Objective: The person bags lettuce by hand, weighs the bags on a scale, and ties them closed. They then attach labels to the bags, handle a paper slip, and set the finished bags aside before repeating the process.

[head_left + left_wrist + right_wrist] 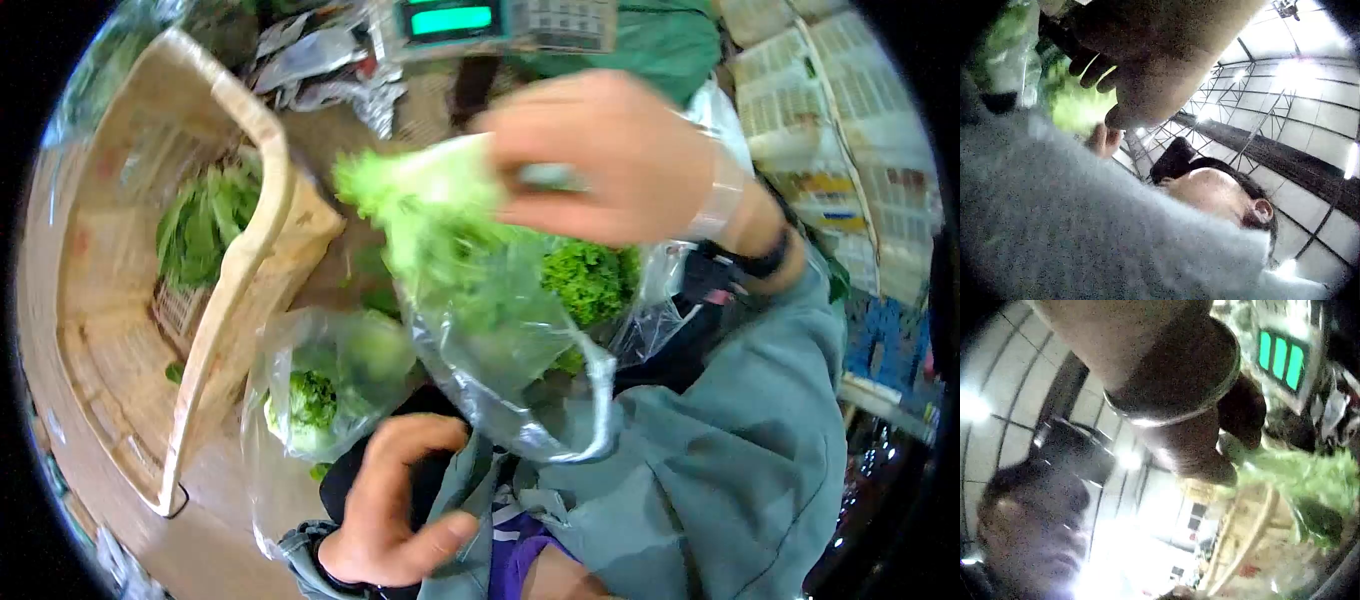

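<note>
My right hand grips a head of lettuce by its pale end, thumb below and fingers above, blurred in the head view. Its frilly leaves point left, and the right wrist view shows the same lettuce beyond the fingers. Directly under it, a clear plastic bag gapes over the lap, overlapped by the lower leaves. My left hand is low in front of the body with fingers loosely bent, thumb apart and nothing held. Just above it lies another clear bag with lettuce inside.
A large tan crate leans at the left with leafy greens in it. At the back stands a scale with a lit green display. Darker curly lettuce lies below the right wrist. Pale crates line the right side.
</note>
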The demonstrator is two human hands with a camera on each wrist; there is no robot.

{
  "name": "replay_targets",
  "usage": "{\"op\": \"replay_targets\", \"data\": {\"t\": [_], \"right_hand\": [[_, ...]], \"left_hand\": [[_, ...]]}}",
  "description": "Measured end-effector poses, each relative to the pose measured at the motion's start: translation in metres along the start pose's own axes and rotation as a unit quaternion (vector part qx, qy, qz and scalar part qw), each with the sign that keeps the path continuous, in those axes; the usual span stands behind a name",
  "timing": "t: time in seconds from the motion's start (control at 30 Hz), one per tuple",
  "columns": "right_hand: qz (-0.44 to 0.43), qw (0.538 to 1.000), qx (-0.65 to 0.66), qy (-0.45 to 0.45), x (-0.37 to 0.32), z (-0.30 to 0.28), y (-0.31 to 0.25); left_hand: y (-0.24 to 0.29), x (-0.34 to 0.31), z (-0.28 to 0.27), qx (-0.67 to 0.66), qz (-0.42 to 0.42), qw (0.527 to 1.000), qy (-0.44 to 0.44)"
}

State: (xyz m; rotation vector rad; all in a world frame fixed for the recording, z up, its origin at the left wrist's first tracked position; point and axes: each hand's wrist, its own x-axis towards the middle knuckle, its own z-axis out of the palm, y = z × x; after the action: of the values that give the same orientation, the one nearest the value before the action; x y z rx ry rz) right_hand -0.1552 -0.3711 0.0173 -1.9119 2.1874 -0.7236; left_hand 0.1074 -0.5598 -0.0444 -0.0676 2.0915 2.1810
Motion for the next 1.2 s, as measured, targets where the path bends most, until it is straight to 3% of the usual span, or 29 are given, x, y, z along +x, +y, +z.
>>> {"op": "replay_targets", "data": {"t": [0.03, 0.07, 0.1, 0.13, 0.17, 0.2, 0.23, 0.27, 0.3, 0.33, 0.37, 0.43, 0.47, 0.5, 0.53, 0.57, 0.6, 0.63, 0.67, 0.7, 0.77, 0.83, 0.93, 1.0, 1.07, 1.1, 1.13, 1.2], "right_hand": [[0.096, 0.993, -0.042, 0.056, -0.036, -0.024, -0.009], [0.175, 0.965, 0.068, 0.182, -0.086, -0.036, -0.006], [0.321, 0.915, -0.04, 0.243, -0.133, -0.051, -0.008], [0.415, 0.868, -0.037, 0.272, -0.177, -0.063, -0.003], [0.465, 0.847, -0.087, 0.243, -0.243, -0.079, 0.02], [0.489, 0.796, -0.109, 0.339, -0.282, -0.069, 0.033], [0.582, 0.768, -0.144, 0.226, -0.342, -0.081, 0.05], [0.625, 0.741, -0.185, 0.16, -0.405, -0.077, 0.077], [0.621, 0.726, -0.275, 0.106, -0.418, -0.063, 0.075], [0.7, 0.59, -0.393, -0.092, -0.416, -0.037, 0.064], [0.722, 0.578, -0.365, -0.105, -0.374, -0.029, 0.043], [0.601, 0.774, -0.18, 0.083, -0.339, -0.009, 0.036], [0.536, 0.831, -0.105, 0.109, -0.289, 0.003, 0.008], [0.484, 0.868, -0.046, 0.098, -0.247, 0.017, -0.023], [0.353, 0.934, -0.009, 0.057, -0.209, 0.032, -0.049], [0.208, 0.971, 0.118, 0.013, -0.186, 0.051, -0.06], [0.142, 0.969, 0.201, -0.012, -0.169, 0.081, -0.069], [0.162, 0.958, 0.124, -0.203, -0.15, 0.104, -0.073], [0.168, 0.961, 0.041, -0.215, -0.138, 0.128, -0.071], [0.17, 0.966, 0.002, -0.194, -0.134, 0.16, -0.06], [0.194, 0.93, 0.012, -0.312, -0.117, 0.187, -0.053], [0.214, 0.91, 0.012, -0.354, -0.12, 0.211, -0.051], [0.144, 0.969, -0.001, -0.202, -0.142, 0.244, -0.036], [0.172, 0.966, -0.004, -0.191, -0.139, 0.222, -0.043], [0.165, 0.968, 0.012, -0.189, -0.127, 0.162, -0.051], [0.147, 0.968, 0.001, -0.205, -0.124, 0.131, -0.05], [0.171, 0.969, 0.062, -0.17, -0.126, 0.114, -0.047], [0.197, 0.962, 0.164, -0.098, -0.134, 0.075, -0.042]], "left_hand": [[-0.002, 0.003, 0.002, -0.008, -0.015, 0.999, 0.042], [-0.002, 0.005, 0.002, 0.021, -0.003, 0.998, 0.054], [-0.001, 0.01, 0.009, 0.008, 0.003, 0.995, 0.104], [0.0, 0.014, 0.006, 0.049, 0.008, 0.993, 0.109], [0.001, 0.015, -0.001, 0.09, 0.01, 0.989, 0.118], [0.001, 0.013, -0.009, 0.074, 0.003, 0.989, 0.129], [0.007, 0.013, -0.018, 0.023, -0.017, 0.991, 0.132], [0.002, 0.012, -0.035, 0.007, -0.046, 0.992, 0.118], [-0.003, 0.011, -0.055, -0.01, -0.075, 0.992, 0.101], [-0.009, 0.016, -0.07, 0.005, -0.082, 0.995, 0.065], [-0.014, 0.024, -0.082, 0.018, -0.088, 0.996, 0.03], [-0.018, 0.04, -0.085, 0.059, -0.141, 0.988, 0.019], [-0.021, 0.051, -0.082, 0.183, -0.145, 0.971, -0.049], [-0.027, 0.063, -0.078, 0.303, -0.146, 0.934, -0.119], [-0.038, 0.078, -0.071, 0.411, -0.136, 0.892, -0.133], [-0.055, 0.089, -0.066, 0.512, -0.124, 0.837, -0.147], [-0.086, 0.098, -0.07, 0.59, -0.092, 0.785, -0.168], [-0.121, 0.103, -0.073, 0.66, -0.058, 0.724, -0.19], [-0.149, 0.102, -0.072, 0.661, -0.059, 0.723, -0.192], [-0.172, 0.097, -0.072, 0.666, -0.109, 0.697, -0.241], [-0.181, 0.084, -0.074, 0.67, -0.158, 0.66, -0.3], [-0.176, 0.06, -0.086, 0.652, -0.342, 0.577, -0.353], [-0.176, 0.033, -0.099, 0.639, -0.381, 0.575, -0.34], [-0.161, 0.029, -0.098, 0.689, -0.306, 0.64, -0.148], [-0.111, 0.03, -0.081, 0.598, -0.188, 0.773, -0.101], [-0.072, 0.036, -0.057, 0.539, -0.168, 0.82, -0.099], [-0.033, 0.041, -0.029, 0.476, -0.147, 0.861, -0.096], [0.017, 0.044, 0.014, 0.307, 0.006, 0.943, -0.125]]}}
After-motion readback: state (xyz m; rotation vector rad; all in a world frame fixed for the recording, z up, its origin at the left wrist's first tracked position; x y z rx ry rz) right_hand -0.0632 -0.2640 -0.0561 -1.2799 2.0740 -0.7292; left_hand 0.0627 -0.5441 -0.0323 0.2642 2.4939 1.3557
